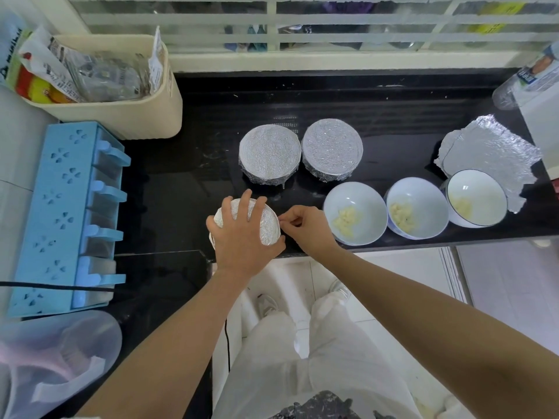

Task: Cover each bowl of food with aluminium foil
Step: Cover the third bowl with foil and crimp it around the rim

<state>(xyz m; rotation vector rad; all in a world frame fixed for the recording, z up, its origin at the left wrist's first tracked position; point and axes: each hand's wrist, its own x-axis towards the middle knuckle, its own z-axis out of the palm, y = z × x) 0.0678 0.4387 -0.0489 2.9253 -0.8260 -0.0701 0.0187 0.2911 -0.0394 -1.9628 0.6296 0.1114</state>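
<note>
1. your left hand lies over the wrapped bowl, small, round and skinned in crinkled silver aluminium foil. the fingers are spread apart and press flat on its top.
2. your right hand has its fingertips together, pinching the foil at the bowl's right rim.
3. this bowl sits close to the near edge of the glossy black stone counter. a hard sideways tuck could slide it on that slick surface and off the edge.
4. the foil is thin and already creased. pull too hard with the pinch and it will likely tear at the rim, so fold it rather than drag it.
5. pressing down in the middle may dent the foil into the food. keep the pressure towards the rim.
6. two finished foil-topped round bowls stand at the far side, their tops flat and pebbled.
7. three smooth, open white ceramic bowls holding pale yellow chunks wait on the right. the nearest is just beside your right wrist, so a careless elbow could knock it.
8. the rightmost bowl rests on the loose rumpled foil sheets. tugging out a sheet could tip it, so lift it first.
</note>
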